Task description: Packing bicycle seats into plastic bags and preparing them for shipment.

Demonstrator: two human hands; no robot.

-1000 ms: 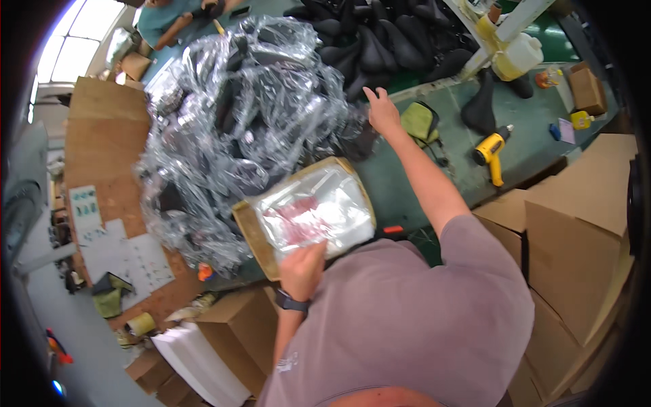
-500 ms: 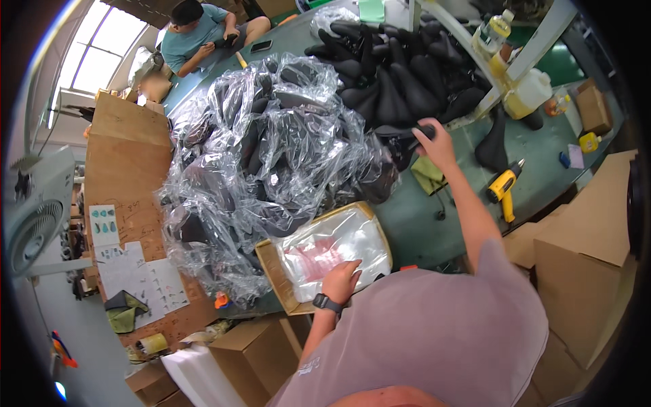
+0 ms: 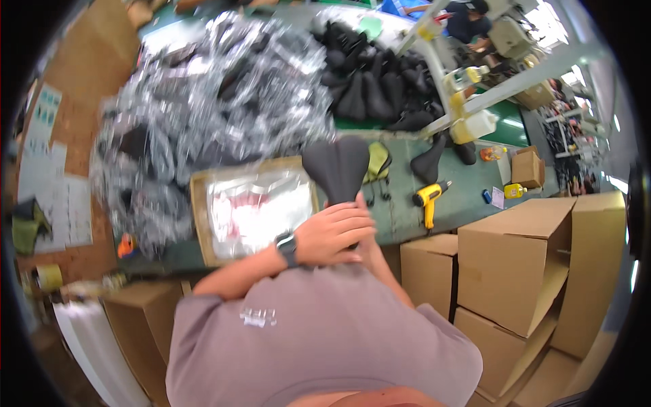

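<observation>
I hold a black bicycle saddle point(image 3: 337, 166) upright in front of my chest, wide end up. My left hand point(image 3: 332, 234), with a dark watch on the wrist, is wrapped over the saddle's narrow end. My right hand point(image 3: 367, 252) lies mostly hidden beneath the left one and grips the same end. Just left of the saddle, a shallow cardboard tray point(image 3: 199, 210) holding clear plastic bags lies on the green table point(image 3: 400, 210).
A big heap of saddles in clear bags point(image 3: 203, 102) fills the table's left. Bare black saddles point(image 3: 373, 88) are piled at the back. A yellow heat gun point(image 3: 427, 197) lies to the right. Cardboard boxes point(image 3: 515, 251) stand at my right, and another person point(image 3: 468, 20) works far off.
My right hand came back from the saddle pile with a black saddle. My left hand left the tray of bags and closed over the saddle's narrow end. The view swung right.
</observation>
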